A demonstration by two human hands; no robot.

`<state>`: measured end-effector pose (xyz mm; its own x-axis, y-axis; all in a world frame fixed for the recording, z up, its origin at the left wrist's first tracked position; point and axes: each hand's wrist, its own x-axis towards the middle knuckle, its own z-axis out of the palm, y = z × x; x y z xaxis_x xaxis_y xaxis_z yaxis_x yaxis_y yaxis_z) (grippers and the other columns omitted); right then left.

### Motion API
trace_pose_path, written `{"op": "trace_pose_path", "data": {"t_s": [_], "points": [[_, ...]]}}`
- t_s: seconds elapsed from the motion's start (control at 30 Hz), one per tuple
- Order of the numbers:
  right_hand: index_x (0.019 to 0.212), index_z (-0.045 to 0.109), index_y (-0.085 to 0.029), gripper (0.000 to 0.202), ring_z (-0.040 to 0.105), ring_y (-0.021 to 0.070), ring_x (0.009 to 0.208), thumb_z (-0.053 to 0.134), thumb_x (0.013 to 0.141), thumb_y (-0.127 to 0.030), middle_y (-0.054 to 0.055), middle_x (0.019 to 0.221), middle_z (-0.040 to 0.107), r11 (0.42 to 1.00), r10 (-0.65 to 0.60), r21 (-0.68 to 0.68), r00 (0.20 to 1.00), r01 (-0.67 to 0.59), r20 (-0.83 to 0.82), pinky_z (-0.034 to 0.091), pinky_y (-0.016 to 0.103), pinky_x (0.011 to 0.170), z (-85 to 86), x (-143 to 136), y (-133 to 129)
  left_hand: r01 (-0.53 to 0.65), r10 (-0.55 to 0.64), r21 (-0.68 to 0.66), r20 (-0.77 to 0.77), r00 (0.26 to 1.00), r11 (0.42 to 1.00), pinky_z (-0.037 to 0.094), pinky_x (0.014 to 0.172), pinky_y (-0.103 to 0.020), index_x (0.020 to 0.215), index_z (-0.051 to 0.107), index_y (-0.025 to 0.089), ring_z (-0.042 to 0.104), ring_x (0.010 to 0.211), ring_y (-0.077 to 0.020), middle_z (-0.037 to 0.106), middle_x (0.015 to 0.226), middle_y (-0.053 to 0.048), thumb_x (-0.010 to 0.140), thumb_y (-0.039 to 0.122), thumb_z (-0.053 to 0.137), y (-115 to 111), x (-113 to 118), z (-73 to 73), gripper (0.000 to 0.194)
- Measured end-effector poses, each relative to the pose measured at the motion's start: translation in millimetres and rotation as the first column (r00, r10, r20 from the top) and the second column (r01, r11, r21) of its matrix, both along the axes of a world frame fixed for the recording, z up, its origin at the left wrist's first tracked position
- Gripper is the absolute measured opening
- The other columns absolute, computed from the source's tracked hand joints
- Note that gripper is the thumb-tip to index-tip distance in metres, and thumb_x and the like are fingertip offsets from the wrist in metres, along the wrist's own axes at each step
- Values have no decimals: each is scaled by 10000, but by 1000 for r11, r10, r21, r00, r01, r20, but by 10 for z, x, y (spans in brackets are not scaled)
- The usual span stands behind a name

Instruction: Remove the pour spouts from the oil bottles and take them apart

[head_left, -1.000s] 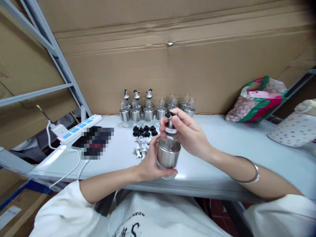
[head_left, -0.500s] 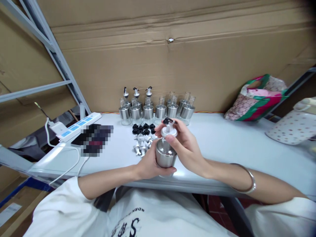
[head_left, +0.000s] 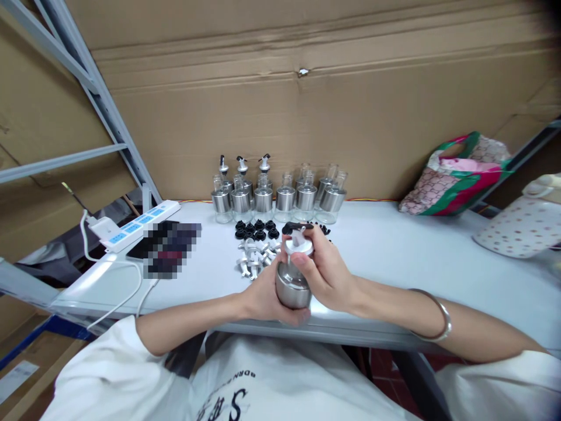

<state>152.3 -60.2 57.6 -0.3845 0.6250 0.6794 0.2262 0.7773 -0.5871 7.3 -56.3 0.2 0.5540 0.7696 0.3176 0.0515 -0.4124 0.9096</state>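
Observation:
Near the table's front edge, my left hand [head_left: 267, 298] wraps round a glass oil bottle [head_left: 293, 287] with a steel sleeve. My right hand [head_left: 326, 272] grips the pour spout [head_left: 298, 244] on the bottle's mouth, a silvery cap with a black flap on top. Its thumb lies on the near side; the fingers behind are partly hidden. Left of the bottle lie loose silvery spouts [head_left: 253, 257] in a pile and several black stoppers [head_left: 258, 230]. Small black parts [head_left: 323, 228] show just behind my right hand.
Several steel-sleeved bottles [head_left: 263, 202] line the back of the table, three at the left rear with spouts fitted. A power strip [head_left: 140, 225] and a blurred-out dark object [head_left: 170, 248] are on the left. At right stand a patterned bag [head_left: 456, 175] and a dotted white container [head_left: 512, 228].
The bottle and spout have come slightly down toward me. My right fingers have closed more tightly round the spout, its black flap has turned leftward, and the small black parts behind now show.

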Motion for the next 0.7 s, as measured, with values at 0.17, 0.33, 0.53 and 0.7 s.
{"op": "trace_pose_path", "data": {"t_s": [0.17,0.33,0.53,0.7], "points": [[957,410,-250,144,559,189,636,407,923,-391,48,795,598,988,42,143,989,-62,141,470,328,575,89,12,6,193,-205,-112,-101,974,975,520,806,-355,809,580,152,613,821,-201,647,805,-17,518,209,719,20,-44,111,328],[884,435,-246,221,597,192,629,394,924,-459,49,760,632,994,104,20,990,-106,91,479,328,570,96,7,-2,352,-365,-185,-41,930,917,528,802,-369,819,621,155,608,784,-182,644,802,-19,545,228,733,49,-60,121,305],[936,451,-246,352,630,189,618,395,892,-590,32,698,666,932,217,-268,967,-245,-131,500,315,542,70,-31,-71,350,-355,-137,-17,935,927,529,724,-338,795,612,150,590,740,-174,621,777,-24,534,222,741,48,-22,58,299],[913,501,-241,415,594,173,563,445,842,-646,4,646,596,871,176,-393,933,-296,-314,482,300,508,27,-82,-79,282,-292,-113,-87,952,953,517,730,-327,800,585,156,592,776,-183,612,771,-20,550,255,765,45,-19,57,324]]}}
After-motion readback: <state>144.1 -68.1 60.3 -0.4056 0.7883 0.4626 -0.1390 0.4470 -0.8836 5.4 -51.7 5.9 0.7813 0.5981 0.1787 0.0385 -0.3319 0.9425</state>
